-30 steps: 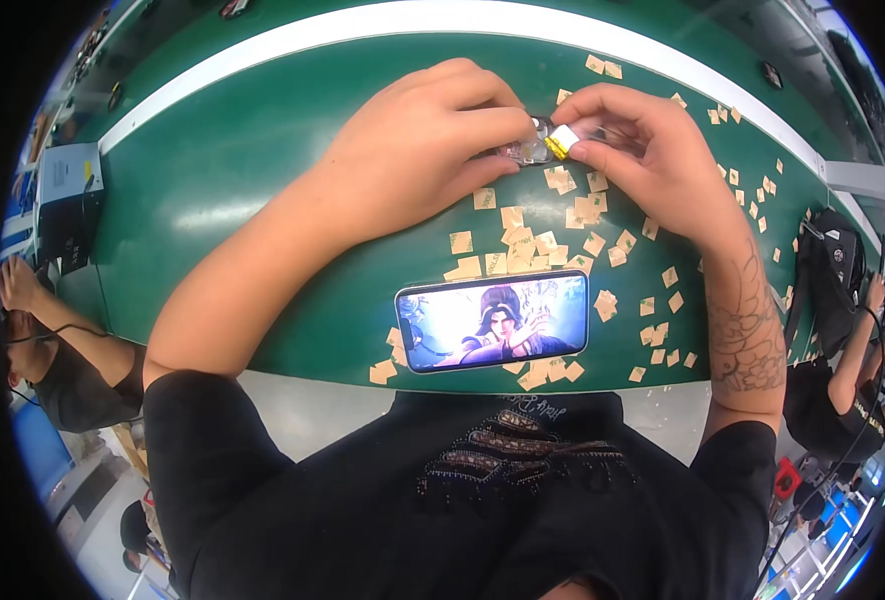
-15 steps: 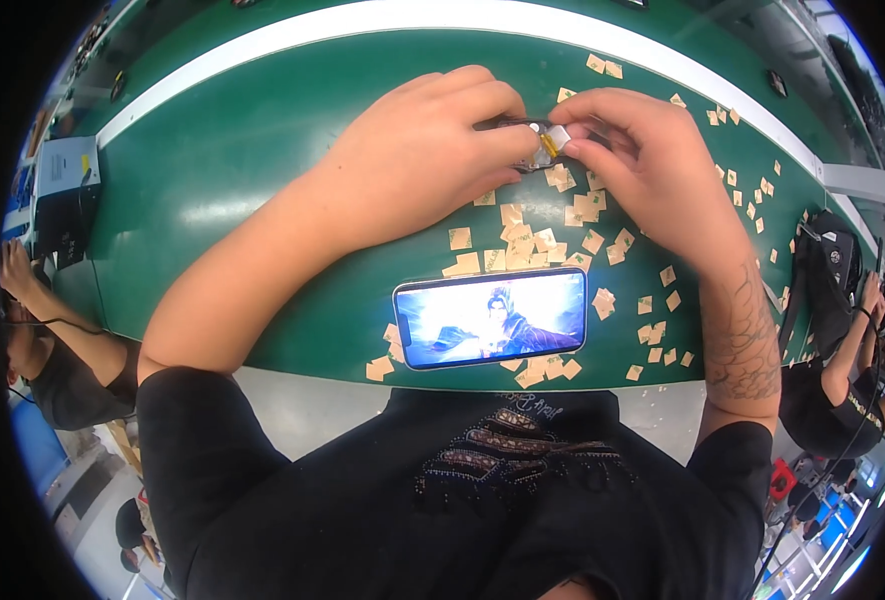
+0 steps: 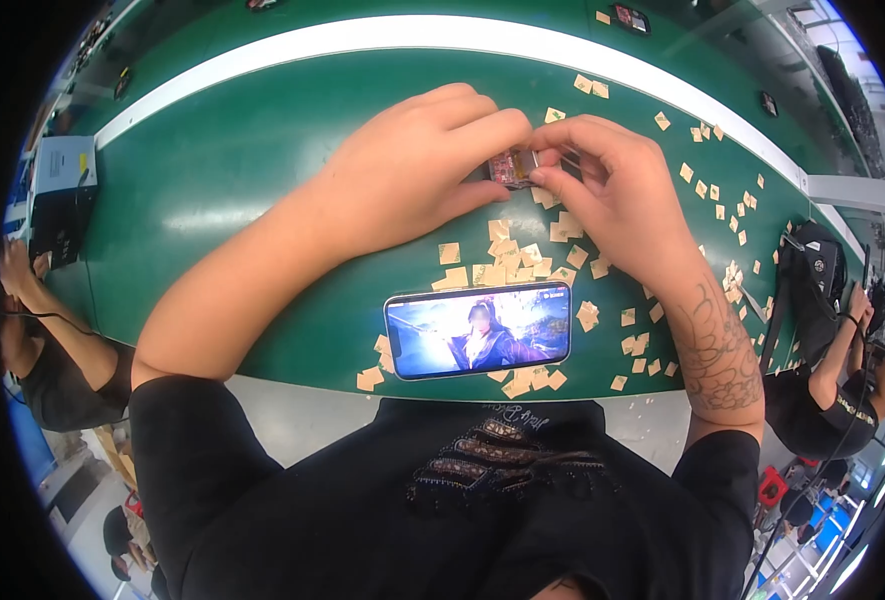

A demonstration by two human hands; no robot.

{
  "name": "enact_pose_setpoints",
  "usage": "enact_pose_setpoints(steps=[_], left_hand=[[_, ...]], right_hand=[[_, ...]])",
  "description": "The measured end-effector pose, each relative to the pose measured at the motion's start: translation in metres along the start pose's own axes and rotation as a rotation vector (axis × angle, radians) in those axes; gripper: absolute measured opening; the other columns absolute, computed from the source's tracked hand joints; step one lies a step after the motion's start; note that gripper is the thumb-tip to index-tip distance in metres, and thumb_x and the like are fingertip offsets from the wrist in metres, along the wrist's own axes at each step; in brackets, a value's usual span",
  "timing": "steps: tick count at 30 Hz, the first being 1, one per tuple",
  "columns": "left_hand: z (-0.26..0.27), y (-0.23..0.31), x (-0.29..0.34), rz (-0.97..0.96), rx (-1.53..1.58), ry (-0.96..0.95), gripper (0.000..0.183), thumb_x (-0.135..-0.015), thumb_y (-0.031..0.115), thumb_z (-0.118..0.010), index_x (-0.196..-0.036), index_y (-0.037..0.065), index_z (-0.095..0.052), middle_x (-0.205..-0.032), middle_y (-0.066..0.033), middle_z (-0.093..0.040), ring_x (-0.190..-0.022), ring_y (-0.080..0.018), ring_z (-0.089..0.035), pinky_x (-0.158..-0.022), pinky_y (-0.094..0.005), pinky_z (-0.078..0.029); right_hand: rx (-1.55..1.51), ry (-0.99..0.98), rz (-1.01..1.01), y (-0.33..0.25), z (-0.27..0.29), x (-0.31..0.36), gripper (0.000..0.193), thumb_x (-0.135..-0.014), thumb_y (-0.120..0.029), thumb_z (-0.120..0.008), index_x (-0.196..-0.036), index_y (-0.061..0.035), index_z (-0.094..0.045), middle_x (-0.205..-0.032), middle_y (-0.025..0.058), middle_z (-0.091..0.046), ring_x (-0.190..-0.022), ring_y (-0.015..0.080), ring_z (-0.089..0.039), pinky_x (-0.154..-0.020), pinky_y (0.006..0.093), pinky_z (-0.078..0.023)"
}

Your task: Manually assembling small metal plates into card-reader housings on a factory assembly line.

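Note:
Above the far half of the green bench, my left hand (image 3: 417,145) grips a small dark-edged device with an exposed reddish circuit board (image 3: 502,172), its fingers closed along the left side. My right hand (image 3: 607,175) pinches a small silver flat part with a yellowish strip (image 3: 528,163) at the device's right side. Fingertips hide much of that part, and I cannot tell whether it is attached. Below the hands, loose beige square stickers (image 3: 510,262) lie about a phone (image 3: 477,335) with a lit, colourful screen.
More beige squares (image 3: 700,188) are scattered to the right across the green bench (image 3: 212,185). A white rail (image 3: 362,32) runs along the far side; small devices (image 3: 630,18) lie beyond it. A grey-and-black box (image 3: 65,165) stands left, a black bag (image 3: 814,265) right. Other people sit on both sides.
Both hands have come slightly nearer with the device, which now shows its reddish board. The right fingers stay pinched at its side. The phone's picture has changed, and the view has shifted slightly.

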State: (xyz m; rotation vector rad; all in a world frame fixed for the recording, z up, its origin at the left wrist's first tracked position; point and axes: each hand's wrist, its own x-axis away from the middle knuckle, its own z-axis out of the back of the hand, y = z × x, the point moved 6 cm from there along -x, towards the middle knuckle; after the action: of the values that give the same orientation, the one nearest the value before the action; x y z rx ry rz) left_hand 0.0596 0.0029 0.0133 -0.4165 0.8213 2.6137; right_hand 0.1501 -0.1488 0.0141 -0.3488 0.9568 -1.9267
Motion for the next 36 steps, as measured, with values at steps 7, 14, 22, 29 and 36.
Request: enact_pose_setpoints(steps=[7,14,22,29,36], left_hand=[[0.0,-0.001,-0.001,-0.001,0.002,0.008,0.048,-0.077,0.007,-0.09,-0.117,0.005,-0.064,-0.103,-0.0118,-0.067,-0.099,-0.0337,-0.065,-0.086,-0.0438,-0.055],[-0.001,-0.002,0.001,0.007,0.0,0.018,0.048,-0.078,0.007,-0.09,-0.117,0.005,-0.064,-0.104,-0.0118,-0.067,-0.1,-0.0341,-0.065,-0.086,-0.0437,-0.055],[-0.004,-0.002,0.0,0.001,0.021,0.034,0.048,-0.076,0.004,-0.09,-0.115,0.005,-0.064,-0.106,-0.0116,-0.068,-0.101,-0.0344,-0.065,-0.086,-0.0435,-0.055],[-0.004,-0.001,-0.002,-0.015,0.022,0.049,0.046,-0.076,0.003,-0.09,-0.114,0.005,-0.064,-0.104,-0.0105,-0.068,-0.1,-0.0341,-0.065,-0.086,-0.0433,-0.055],[-0.001,0.002,-0.002,0.001,0.019,0.041,0.046,-0.077,0.004,-0.091,-0.114,0.005,-0.064,-0.105,-0.0105,-0.067,-0.1,-0.0329,-0.065,-0.087,-0.0422,-0.055]], right_hand=[[-0.128,0.046,-0.045,0.019,-0.005,0.002,0.021,-0.091,-0.002,-0.079,-0.112,-0.002,-0.077,-0.092,0.0091,-0.073,-0.073,0.0209,-0.066,-0.067,0.0329,-0.052],[0.003,0.013,-0.049,0.006,-0.001,0.001,0.021,-0.091,-0.002,-0.079,-0.112,-0.0021,-0.077,-0.093,0.0097,-0.073,-0.073,0.0215,-0.066,-0.067,0.0334,-0.052],[-0.023,0.095,0.021,0.006,-0.007,0.003,0.02,-0.091,-0.003,-0.078,-0.111,-0.0012,-0.077,-0.091,0.0127,-0.074,-0.078,0.0268,-0.073,-0.071,0.0355,-0.057],[0.098,0.101,0.027,-0.003,-0.004,-0.003,0.012,-0.089,-0.004,-0.078,-0.1,-0.0001,-0.079,-0.088,0.0151,-0.076,-0.078,0.0314,-0.074,-0.074,0.0392,-0.058],[0.162,0.074,-0.046,-0.003,-0.006,-0.009,0.011,-0.087,-0.006,-0.078,-0.098,-0.0022,-0.078,-0.085,0.0139,-0.077,-0.079,0.033,-0.074,-0.077,0.0409,-0.059]])
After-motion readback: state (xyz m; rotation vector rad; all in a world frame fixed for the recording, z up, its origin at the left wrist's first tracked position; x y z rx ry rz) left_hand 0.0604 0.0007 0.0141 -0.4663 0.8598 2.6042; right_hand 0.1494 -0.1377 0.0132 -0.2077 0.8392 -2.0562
